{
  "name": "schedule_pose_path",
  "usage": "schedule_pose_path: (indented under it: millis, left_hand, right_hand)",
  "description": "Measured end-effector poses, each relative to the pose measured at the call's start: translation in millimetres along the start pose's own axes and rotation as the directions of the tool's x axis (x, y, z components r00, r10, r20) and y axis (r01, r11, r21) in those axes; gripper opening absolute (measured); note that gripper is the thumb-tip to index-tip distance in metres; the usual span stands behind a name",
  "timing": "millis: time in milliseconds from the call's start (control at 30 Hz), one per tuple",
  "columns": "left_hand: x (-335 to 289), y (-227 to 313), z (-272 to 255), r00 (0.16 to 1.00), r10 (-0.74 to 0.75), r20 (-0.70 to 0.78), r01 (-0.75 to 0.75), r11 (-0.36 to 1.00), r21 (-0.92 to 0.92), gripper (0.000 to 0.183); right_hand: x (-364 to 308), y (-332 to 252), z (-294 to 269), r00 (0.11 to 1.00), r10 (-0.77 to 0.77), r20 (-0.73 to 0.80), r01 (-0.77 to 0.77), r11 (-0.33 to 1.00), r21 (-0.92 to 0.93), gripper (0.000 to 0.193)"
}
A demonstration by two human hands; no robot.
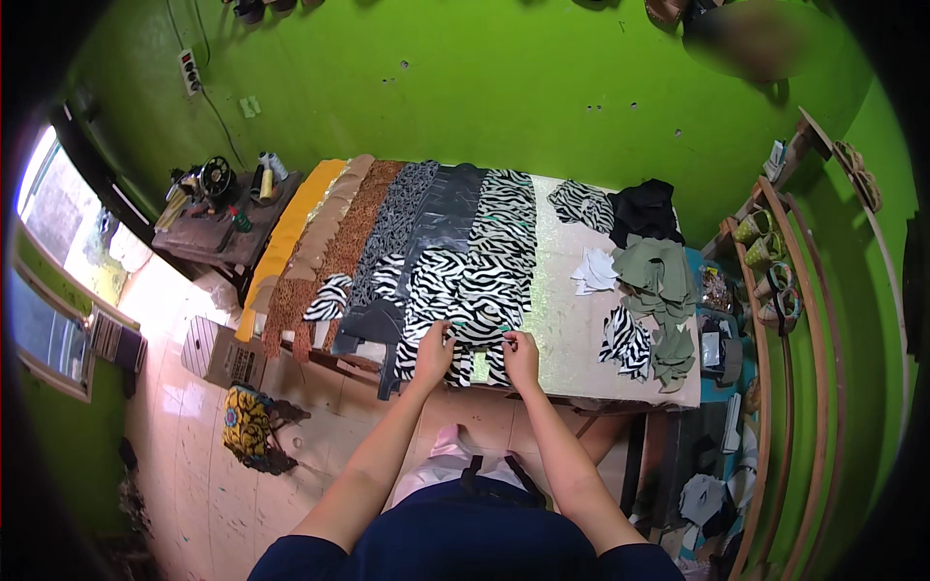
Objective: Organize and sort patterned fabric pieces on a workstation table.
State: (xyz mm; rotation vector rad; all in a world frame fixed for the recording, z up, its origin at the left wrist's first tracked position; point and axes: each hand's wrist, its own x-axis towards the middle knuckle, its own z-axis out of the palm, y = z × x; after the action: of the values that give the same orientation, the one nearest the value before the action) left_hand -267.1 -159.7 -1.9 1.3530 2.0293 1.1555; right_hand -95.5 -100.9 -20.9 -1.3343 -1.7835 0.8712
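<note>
In the centre of the frame, the left hand (435,356) and the right hand (521,360) have their fingers nearly closed, pinching opposite sides of a black-and-white zebra-striped fabric piece (477,321) above matching striped fabric (499,271) on the pale, covered surface (573,363). The step in hand looks like positioning this piece; the next move seems to call for keeping both sides level and smooth.
</note>
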Motion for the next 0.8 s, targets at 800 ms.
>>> schedule_pose_path:
  millis: [800]
  left_hand:
    - [120.4,37.6,53.9,0.887,0.434,0.157,-0.461,0.836,0.297,0.022]
  right_hand:
    - [85.0,19.3,-33.1,0.966,-0.010,-0.260,-0.051,0.973,-0.226,0.012]
